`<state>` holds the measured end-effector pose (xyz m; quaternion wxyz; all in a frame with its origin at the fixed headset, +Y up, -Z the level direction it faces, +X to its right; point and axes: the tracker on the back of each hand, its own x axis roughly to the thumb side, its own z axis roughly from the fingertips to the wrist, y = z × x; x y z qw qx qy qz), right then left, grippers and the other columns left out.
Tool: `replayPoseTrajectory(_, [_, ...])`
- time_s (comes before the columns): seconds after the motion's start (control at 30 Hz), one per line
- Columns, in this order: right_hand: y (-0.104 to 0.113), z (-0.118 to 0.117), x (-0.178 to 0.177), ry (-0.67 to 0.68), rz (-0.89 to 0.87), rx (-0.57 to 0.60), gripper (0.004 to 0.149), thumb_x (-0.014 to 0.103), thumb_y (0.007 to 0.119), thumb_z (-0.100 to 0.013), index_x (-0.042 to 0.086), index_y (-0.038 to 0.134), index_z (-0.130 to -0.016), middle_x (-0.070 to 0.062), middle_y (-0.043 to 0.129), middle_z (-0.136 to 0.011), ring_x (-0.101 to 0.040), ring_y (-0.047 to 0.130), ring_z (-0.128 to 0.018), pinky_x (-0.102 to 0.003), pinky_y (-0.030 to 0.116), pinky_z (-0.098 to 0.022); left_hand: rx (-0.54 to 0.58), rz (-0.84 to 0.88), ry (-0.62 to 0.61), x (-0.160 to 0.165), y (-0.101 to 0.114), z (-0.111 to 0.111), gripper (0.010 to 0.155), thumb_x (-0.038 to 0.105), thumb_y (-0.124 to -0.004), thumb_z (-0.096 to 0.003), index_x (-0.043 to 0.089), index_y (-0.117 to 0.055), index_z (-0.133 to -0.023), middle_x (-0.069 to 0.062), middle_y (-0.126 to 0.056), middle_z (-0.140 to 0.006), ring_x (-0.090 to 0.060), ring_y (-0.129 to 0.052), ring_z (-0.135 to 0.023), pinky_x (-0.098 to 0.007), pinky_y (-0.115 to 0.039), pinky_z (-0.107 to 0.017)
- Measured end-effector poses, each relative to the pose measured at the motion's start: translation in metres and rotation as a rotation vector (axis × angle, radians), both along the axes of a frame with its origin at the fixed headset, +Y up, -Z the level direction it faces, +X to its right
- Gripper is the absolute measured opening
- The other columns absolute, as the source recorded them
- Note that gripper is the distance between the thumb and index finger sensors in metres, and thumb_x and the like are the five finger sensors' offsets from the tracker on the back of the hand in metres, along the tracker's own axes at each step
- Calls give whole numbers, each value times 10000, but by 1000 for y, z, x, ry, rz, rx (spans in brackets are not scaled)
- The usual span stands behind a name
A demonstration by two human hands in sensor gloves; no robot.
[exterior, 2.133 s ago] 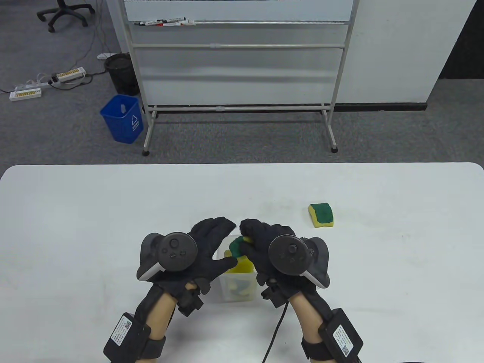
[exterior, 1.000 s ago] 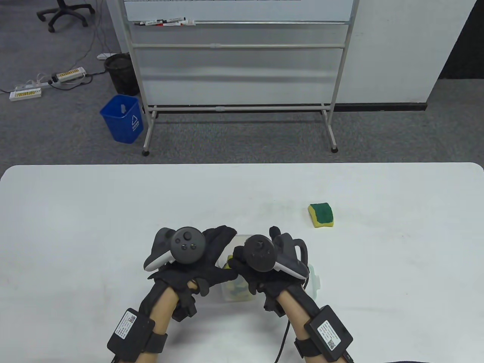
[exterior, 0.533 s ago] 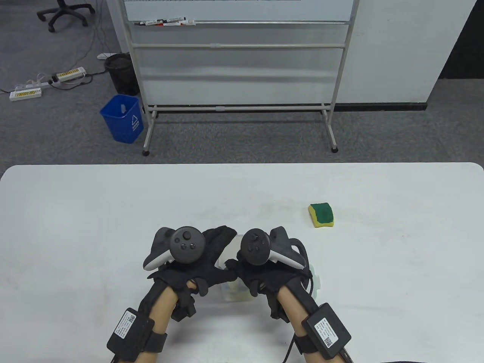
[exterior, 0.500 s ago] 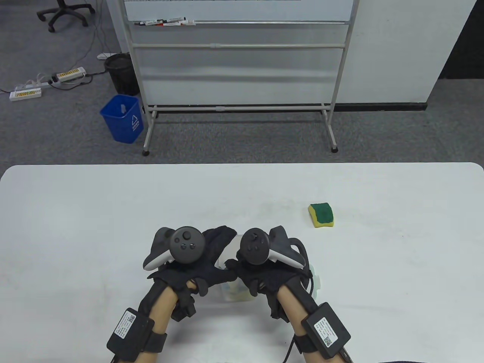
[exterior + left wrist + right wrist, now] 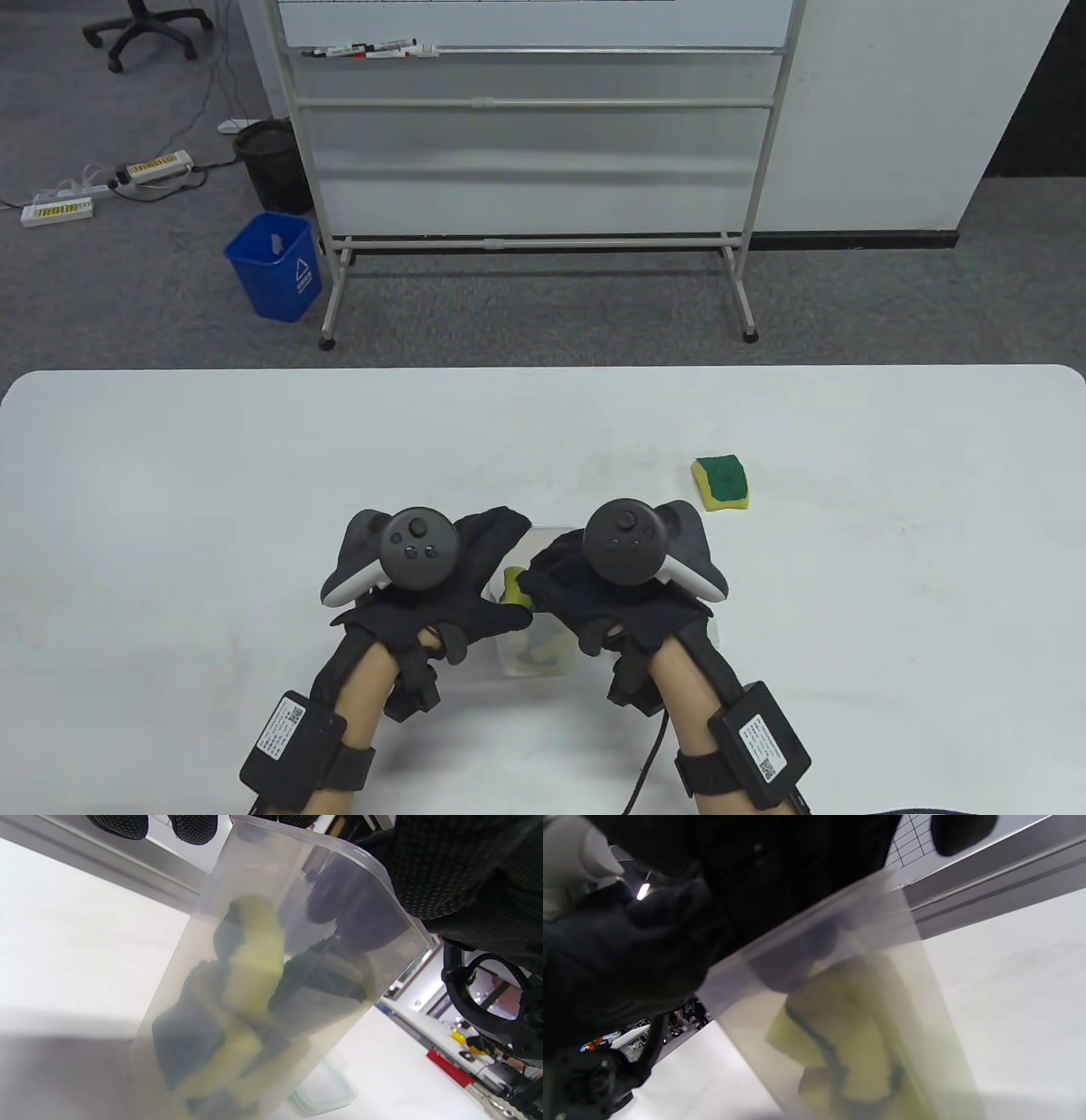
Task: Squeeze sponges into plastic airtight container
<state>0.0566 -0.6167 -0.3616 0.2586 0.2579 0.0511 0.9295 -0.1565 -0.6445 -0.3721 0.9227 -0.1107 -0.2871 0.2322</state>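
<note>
From above, the left hand (image 5: 458,586) rests on the clear container's (image 5: 534,658) left rim, while the right hand (image 5: 594,594) reaches fingers down inside; a spare sponge (image 5: 721,484) lies well apart. The left wrist view shows packed sponges (image 5: 250,984) under fingertips (image 5: 352,908). The right wrist view is blurred; neither hand's grip is clear.

An office or lab-type workroom. A white table (image 5: 254,475) with rounded corners stands on grey carpet (image 5: 543,306). Behind it is a wheeled whiteboard (image 5: 534,127) on a metal frame, with markers (image 5: 369,51) lying in its tray. To the left stand a blue recycling bin (image 5: 276,265) and a black mesh wastebasket (image 5: 270,163); power strips (image 5: 102,187) with trailing cables lie on the floor, and the base of a swivel chair (image 5: 148,25) shows at the top left.
</note>
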Motion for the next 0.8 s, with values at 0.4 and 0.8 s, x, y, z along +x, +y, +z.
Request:
replayPoseTrajectory(0.4, [24,1,45,-101,-296,165,670,615,664,-464,157,948,-862,-79,875,-1013,-351,772,-993,-683,507,-729,0,-2,-5,0,0,0,957,633,-816,-434,260,-275,-1130,-73,-296,-1245,-431,-364,-1136,-689,-452,-777])
replayPoseTrajectory(0.8, [-33,-55,146,-709,-57,54,674,618,693,-476,321,681,-1081,-93,570,-1190,-372,558,-1104,-655,448,-755,38,161,209,-45,3,-11,849,651,-672,-488,254,-297,-1138,-130,-283,-1238,-465,-363,-1120,-702,-480,-753])
